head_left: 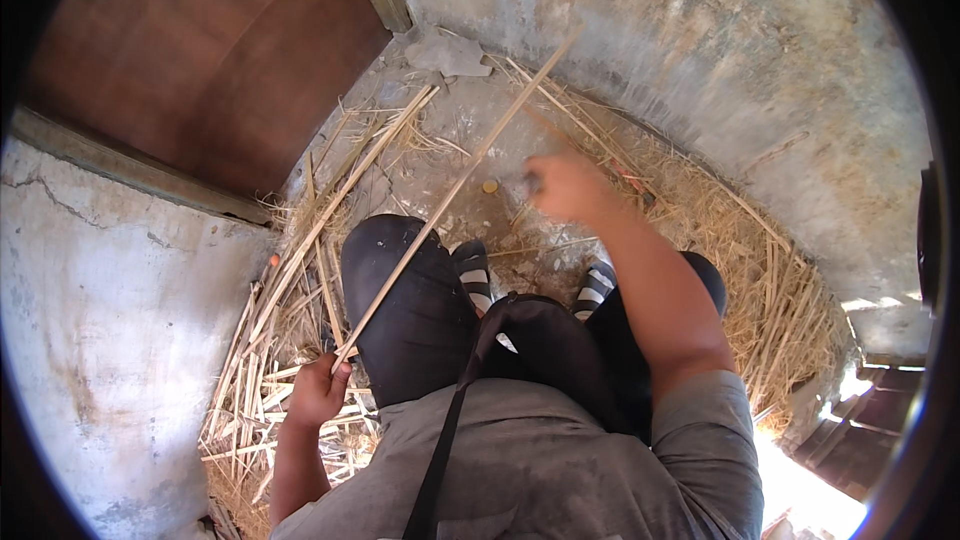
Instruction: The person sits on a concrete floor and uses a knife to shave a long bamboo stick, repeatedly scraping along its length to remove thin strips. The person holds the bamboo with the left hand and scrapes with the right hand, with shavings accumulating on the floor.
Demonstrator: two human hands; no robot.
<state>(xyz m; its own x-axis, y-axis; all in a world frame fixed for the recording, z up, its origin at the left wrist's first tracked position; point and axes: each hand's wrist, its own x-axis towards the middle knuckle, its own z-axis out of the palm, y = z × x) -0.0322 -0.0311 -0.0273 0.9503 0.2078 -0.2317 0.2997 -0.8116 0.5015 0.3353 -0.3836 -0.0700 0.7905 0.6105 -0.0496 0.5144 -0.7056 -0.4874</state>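
My left hand (320,390) is closed around the lower end of a long, thin bamboo strip (462,175). The strip slants up and right across my left knee toward the far wall. My right hand (570,188) is in front of me, right of the strip and apart from it, smeared by motion. Its fingers are curled, with a dark tip showing at their left side and a thin brownish streak above. What it holds is too blurred to name.
Split bamboo strips (285,285) are heaped on my left. Shavings and straw (770,310) lie along the wall on my right. A small yellow round object (490,186) sits on the floor between. A brown door panel (210,60) stands at the far left, beside worn plaster walls (680,50).
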